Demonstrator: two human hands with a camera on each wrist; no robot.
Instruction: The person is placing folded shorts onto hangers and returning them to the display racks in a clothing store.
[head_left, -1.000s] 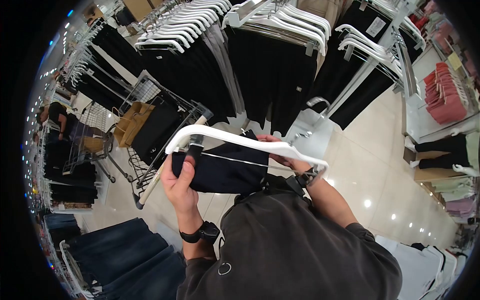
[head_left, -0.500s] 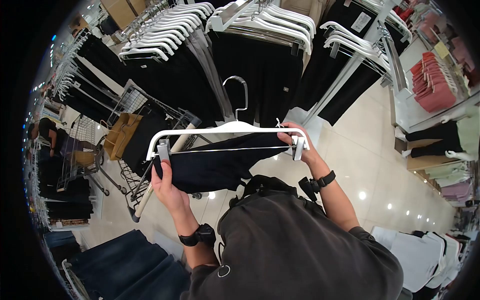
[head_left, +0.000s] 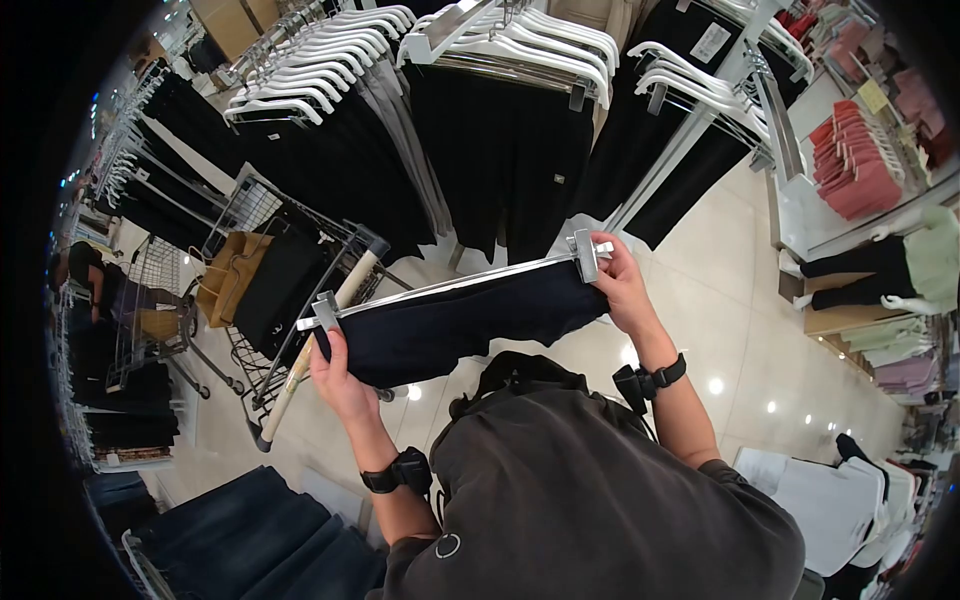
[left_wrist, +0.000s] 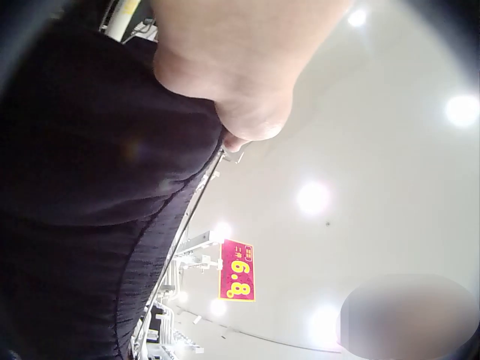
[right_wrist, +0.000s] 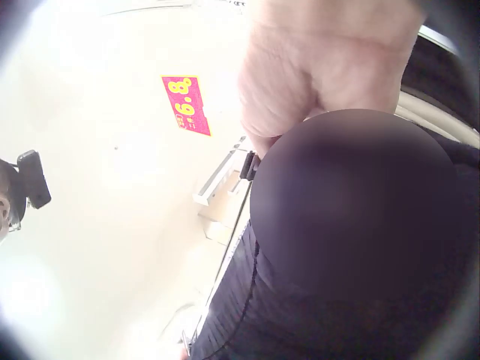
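Observation:
Dark navy elastic-waist pants hang from a white clip hanger held in front of the chest, slanting up to the right. My left hand grips the waistband's left end beside the metal clip, thumb on the near side. At the other end, my right hand holds the pants' corner by the right clip. The hanger's hook is hidden in the head view. Gathered waistband fabric shows below the hanger bar in the left wrist view.
Racks of black trousers on white hangers stand ahead. A shopping cart with a brown paper bag is at left. Folded jeans lie lower left, white garments lower right. A dressed mannequin stands at right.
My right hand moved from behind the hanger to its right end. The hanger swung from slanting down rightward to level, then up at the right, and its hook tipped out of sight.

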